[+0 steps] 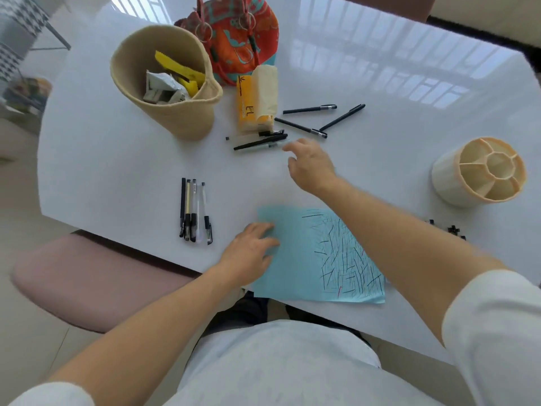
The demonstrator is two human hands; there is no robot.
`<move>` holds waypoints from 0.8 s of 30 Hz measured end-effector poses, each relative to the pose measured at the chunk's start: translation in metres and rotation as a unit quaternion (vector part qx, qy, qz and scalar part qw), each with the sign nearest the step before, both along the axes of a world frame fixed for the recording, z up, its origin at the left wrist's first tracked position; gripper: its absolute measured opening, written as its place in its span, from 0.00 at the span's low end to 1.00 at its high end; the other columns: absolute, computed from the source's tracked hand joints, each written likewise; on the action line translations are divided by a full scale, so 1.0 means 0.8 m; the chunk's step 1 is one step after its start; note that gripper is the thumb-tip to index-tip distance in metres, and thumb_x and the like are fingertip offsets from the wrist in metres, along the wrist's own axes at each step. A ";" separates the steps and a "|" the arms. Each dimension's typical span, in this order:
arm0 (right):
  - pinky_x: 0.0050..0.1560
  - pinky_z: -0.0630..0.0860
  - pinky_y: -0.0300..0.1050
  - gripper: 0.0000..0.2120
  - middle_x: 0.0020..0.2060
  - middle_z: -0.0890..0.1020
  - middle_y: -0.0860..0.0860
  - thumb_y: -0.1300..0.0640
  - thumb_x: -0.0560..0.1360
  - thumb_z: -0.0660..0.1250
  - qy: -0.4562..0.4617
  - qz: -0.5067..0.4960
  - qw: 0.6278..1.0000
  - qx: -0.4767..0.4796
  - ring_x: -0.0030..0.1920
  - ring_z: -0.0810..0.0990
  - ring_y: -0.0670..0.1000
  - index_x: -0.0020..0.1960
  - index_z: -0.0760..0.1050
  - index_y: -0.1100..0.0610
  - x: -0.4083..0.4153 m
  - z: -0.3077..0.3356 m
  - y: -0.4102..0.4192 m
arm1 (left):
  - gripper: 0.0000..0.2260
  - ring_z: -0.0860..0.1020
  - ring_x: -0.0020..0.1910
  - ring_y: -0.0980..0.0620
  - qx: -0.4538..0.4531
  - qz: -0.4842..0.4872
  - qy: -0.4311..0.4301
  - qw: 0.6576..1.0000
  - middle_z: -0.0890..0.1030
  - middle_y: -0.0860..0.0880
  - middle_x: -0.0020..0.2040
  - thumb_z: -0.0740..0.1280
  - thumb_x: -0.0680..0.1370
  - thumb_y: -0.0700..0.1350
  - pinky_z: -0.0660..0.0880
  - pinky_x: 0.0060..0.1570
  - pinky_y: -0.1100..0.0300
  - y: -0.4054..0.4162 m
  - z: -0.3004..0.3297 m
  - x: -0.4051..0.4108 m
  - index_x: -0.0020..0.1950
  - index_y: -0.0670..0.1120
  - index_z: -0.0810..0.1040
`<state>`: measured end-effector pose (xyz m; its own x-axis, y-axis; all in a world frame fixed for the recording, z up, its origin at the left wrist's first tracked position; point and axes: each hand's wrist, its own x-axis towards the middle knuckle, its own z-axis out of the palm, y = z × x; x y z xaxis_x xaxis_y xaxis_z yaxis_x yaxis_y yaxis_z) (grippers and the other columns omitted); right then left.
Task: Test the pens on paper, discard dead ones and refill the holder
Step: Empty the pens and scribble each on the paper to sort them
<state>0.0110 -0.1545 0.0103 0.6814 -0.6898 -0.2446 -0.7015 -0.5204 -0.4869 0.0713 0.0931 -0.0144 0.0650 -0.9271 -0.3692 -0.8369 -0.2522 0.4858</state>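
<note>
Presently, right hand (pixel 310 165): arm stretched across the white table (pixel 117 159), palm down, fingers loosely spread and blurred, holding nothing, fingertips just beside the scattered black pens (pixel 260 141). Left hand (pixel 251 250): flat, fingers extended, pressing the near-left corner of the blue paper (pixel 295 259), gripping nothing. Paper: lies at the table's near edge, its right half covered in short dark scribble strokes. Sorted pens (pixel 193 211): four, laid parallel, left of the paper, caps toward the person. Loose pens: several more beside the yellow tissue pack (pixel 248 109). Pen holder (pixel 480 171): cream, compartmented, empty, upright at the far right. Woven basket (pixel 169 83): far left, holding crumpled wrappers. Patterned bag (pixel 243 36): behind the basket.
</note>
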 end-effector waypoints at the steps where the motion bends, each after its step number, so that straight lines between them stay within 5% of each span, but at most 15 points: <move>1: 0.65 0.72 0.53 0.19 0.66 0.76 0.52 0.62 0.80 0.59 0.010 0.015 1.000 -0.014 0.69 0.70 0.55 0.69 0.76 0.52 0.020 -0.002 -0.002 | 0.18 0.60 0.74 0.46 0.005 -0.008 0.001 1.000 0.64 0.49 0.76 0.64 0.77 0.45 0.65 0.70 0.50 0.000 0.000 0.003 0.68 0.51 0.76; 8: 0.48 0.75 0.53 0.20 0.64 0.73 0.56 0.68 0.77 0.60 0.120 0.111 0.981 -0.108 0.68 0.68 0.59 0.66 0.74 0.56 0.074 -0.026 -0.004 | 0.19 0.57 0.75 0.46 0.002 -0.022 0.032 0.999 0.62 0.47 0.77 0.65 0.78 0.44 0.62 0.73 0.49 0.007 -0.006 0.010 0.69 0.49 0.75; 15: 0.39 0.69 0.51 0.12 0.55 0.76 0.60 0.67 0.76 0.61 0.146 0.148 0.967 -0.149 0.52 0.78 0.64 0.59 0.73 0.61 0.022 -0.032 0.007 | 0.19 0.58 0.75 0.46 0.002 -0.027 0.041 0.999 0.62 0.47 0.77 0.65 0.77 0.45 0.61 0.73 0.49 0.005 -0.008 0.014 0.69 0.50 0.75; 20: 0.43 0.71 0.46 0.08 0.44 0.76 0.49 0.59 0.72 0.67 0.029 -0.057 0.998 -0.012 0.41 0.75 0.54 0.51 0.77 0.55 -0.062 -0.014 0.011 | 0.15 0.60 0.74 0.47 0.006 0.004 0.074 0.997 0.67 0.48 0.74 0.65 0.78 0.46 0.60 0.73 0.54 -0.007 0.000 0.013 0.65 0.50 0.78; 24: 0.38 0.81 0.47 0.04 0.30 0.82 0.49 0.59 0.69 0.69 -0.140 -0.261 0.929 0.220 0.32 0.83 0.51 0.41 0.77 0.52 -0.138 0.020 0.059 | 0.15 0.67 0.69 0.52 -0.046 0.060 0.119 0.990 0.73 0.51 0.68 0.66 0.79 0.47 0.62 0.70 0.59 -0.028 0.018 -0.003 0.66 0.50 0.77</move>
<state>-0.0996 -0.1076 0.0267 0.3615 -0.8192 -0.4452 -0.6161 0.1485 -0.7736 0.0687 0.0704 0.0001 0.0980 -0.9482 -0.3022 -0.6634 -0.2886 0.6904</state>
